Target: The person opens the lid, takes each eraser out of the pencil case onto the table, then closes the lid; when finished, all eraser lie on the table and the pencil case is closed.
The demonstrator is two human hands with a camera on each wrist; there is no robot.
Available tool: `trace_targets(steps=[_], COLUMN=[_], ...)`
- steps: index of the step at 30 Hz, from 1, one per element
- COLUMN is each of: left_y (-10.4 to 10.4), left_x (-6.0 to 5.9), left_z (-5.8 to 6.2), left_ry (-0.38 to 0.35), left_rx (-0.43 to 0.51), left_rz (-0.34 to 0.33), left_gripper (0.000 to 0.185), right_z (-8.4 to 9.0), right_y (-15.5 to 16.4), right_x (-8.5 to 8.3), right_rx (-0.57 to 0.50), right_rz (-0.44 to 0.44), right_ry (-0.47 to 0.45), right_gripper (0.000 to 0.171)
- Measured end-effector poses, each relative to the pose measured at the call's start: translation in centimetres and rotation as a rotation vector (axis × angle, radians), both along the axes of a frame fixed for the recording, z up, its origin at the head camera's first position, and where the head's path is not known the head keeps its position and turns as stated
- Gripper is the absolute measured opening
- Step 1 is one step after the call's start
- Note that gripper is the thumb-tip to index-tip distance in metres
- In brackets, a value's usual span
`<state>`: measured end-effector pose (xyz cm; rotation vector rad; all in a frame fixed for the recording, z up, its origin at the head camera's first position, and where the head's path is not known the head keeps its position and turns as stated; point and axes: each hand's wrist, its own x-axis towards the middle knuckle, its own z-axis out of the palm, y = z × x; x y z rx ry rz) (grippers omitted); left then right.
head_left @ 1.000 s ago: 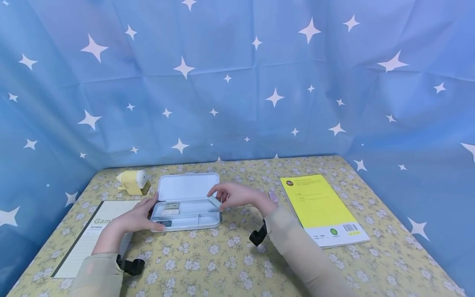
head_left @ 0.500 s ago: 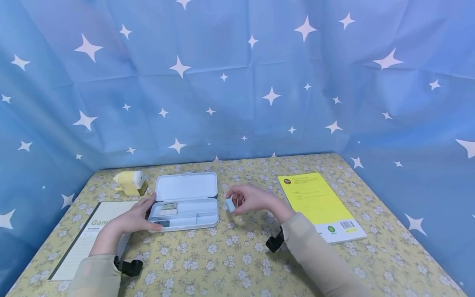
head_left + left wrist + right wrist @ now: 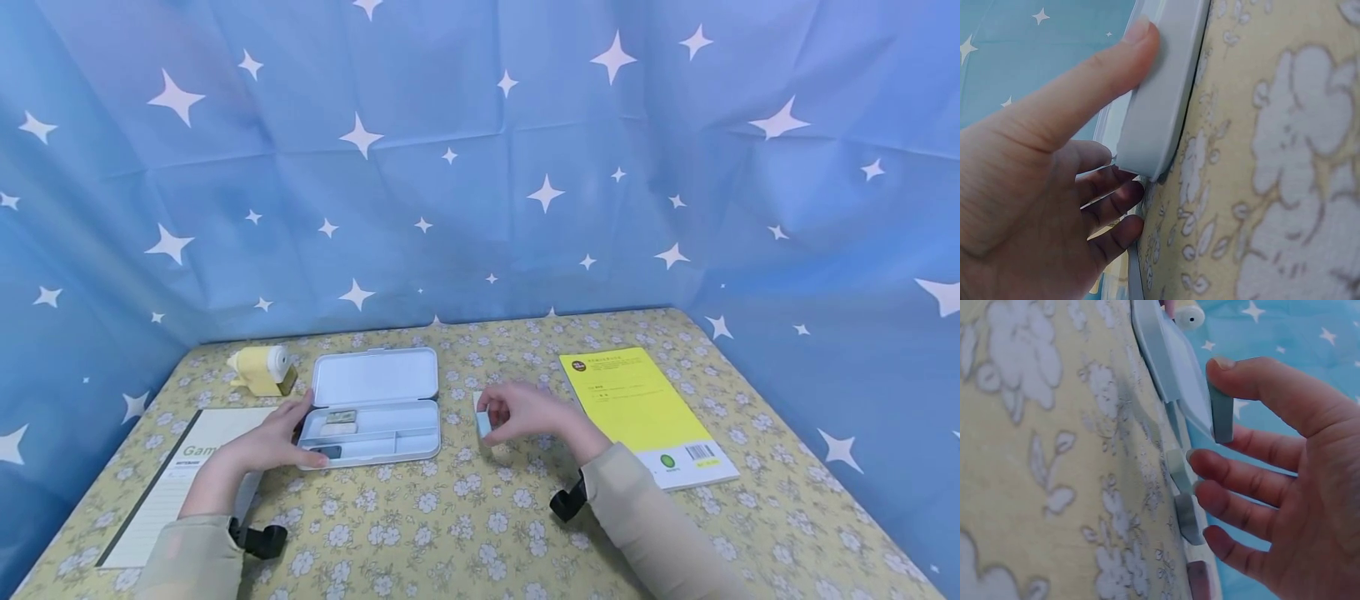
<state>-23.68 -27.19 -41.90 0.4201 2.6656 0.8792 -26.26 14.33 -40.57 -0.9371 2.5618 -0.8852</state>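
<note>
An open light-blue pencil case point(image 3: 420, 437) lies on the flowered tablecloth with its lid point(image 3: 375, 377) laid back. My left hand point(image 3: 311, 429) grips its left end, thumb along the front wall point(image 3: 1160, 94) and fingers curled at the end. Inside lie a white eraser point(image 3: 341, 425) and a dark item point(image 3: 330, 452). My right hand point(image 3: 491, 417) is to the right of the case, low over the table, and pinches a small grey-blue block point(image 3: 483, 423) between thumb and fingers point(image 3: 1222, 419). Two similar small blocks point(image 3: 1188, 519) sit under its fingers.
A yellow pencil sharpener point(image 3: 262, 371) stands behind the case at the left. A notebook point(image 3: 180, 483) lies at the left under my forearm, and a yellow book point(image 3: 645, 412) at the right. Blue starred cloth point(image 3: 480, 167) walls the table's back and sides.
My right hand has moved from the case's right end to the right and down toward the table, carrying the small grey-blue block. The left hand has stayed on the case.
</note>
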Motion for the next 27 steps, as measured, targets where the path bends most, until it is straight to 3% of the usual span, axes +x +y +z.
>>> trace_targets(steps=[7,27], left_y=[0.01,0.07], left_x=[0.05,0.06], left_z=[-0.02,0.15], left_ry=[0.0,0.01], left_rx=[-0.003,0.0], left_rz=[0.001,-0.007], left_gripper=[0.122,0.121], right_z=[0.01,-0.51], right_y=[0.02,-0.59], right_x=[0.41,0.53], right_rx=[0.089,0.118], right_rz=[-0.036,0.024], right_ry=[0.067,0.041], right_gripper=[0.034,0.038])
